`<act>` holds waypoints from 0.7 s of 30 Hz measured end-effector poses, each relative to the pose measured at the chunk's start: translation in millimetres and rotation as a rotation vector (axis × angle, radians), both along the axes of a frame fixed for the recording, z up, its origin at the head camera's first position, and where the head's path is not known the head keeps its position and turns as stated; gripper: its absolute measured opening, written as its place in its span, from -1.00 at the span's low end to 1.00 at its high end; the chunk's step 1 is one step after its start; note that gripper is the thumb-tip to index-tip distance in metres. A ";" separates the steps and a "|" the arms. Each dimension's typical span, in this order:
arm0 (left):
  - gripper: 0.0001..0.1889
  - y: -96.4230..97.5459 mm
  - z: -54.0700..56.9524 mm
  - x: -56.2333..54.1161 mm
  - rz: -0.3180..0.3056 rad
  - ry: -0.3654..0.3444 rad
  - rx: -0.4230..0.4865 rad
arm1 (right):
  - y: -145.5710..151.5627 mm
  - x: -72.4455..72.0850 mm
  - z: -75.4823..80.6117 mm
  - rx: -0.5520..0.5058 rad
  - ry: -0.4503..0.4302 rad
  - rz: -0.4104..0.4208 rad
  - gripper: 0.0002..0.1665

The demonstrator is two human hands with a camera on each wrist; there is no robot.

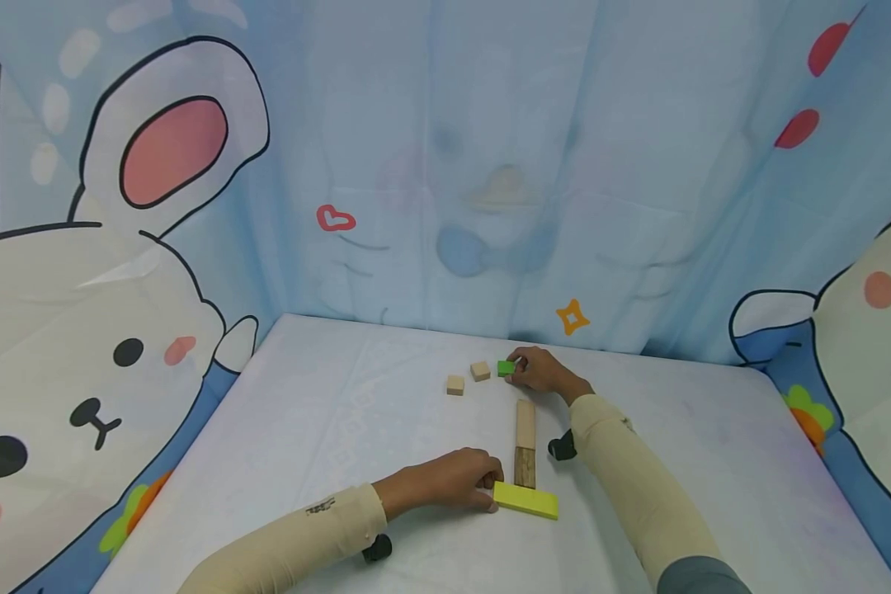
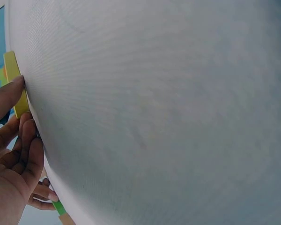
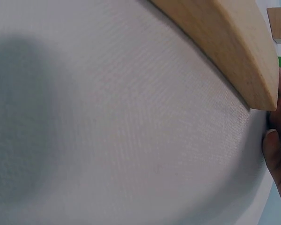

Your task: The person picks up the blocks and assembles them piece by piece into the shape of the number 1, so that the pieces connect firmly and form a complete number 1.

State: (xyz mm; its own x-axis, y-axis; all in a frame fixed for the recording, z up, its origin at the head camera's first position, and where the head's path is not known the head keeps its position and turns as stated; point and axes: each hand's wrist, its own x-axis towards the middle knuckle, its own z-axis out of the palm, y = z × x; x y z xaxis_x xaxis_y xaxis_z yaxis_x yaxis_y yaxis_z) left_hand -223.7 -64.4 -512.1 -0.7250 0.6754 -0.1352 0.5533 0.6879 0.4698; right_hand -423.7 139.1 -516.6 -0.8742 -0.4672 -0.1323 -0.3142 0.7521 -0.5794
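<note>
In the head view, my left hand (image 1: 453,481) pinches the left end of a long yellow block (image 1: 525,501). The left wrist view shows its thumb (image 2: 11,96) against that yellow block, with the other fingers curled below. Farther back, my right hand (image 1: 540,370) holds a small green cube (image 1: 506,369) by its right side, between thumb and fingertips. A pale wooden block (image 1: 525,424) and a darker wooden block (image 1: 524,468) lie end to end, in line with the middle of the yellow one. The right wrist view shows a wooden block (image 3: 225,42) close up, beside the right fingers.
Two plain wooden cubes (image 1: 479,371) (image 1: 455,385) sit left of the green cube on the white tabletop (image 1: 386,396). Behind the table hangs a blue curtain (image 1: 431,165) with printed cartoon figures. Black wrist cameras (image 1: 562,446) are strapped under both forearms.
</note>
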 end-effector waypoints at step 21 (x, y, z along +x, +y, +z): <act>-0.66 -0.8 2.7 1.6 0.004 0.001 -0.003 | 2.8 3.3 4.1 -0.005 -0.006 0.021 -0.55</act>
State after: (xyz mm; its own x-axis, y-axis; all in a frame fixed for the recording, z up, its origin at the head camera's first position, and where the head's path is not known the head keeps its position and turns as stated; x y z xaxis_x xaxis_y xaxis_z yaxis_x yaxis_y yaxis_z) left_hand -222.1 -65.2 -509.3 -0.7275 0.6722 -0.1371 0.5510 0.6916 0.4670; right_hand -420.4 141.9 -512.5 -0.8636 -0.4857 -0.1350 -0.3261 0.7424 -0.5852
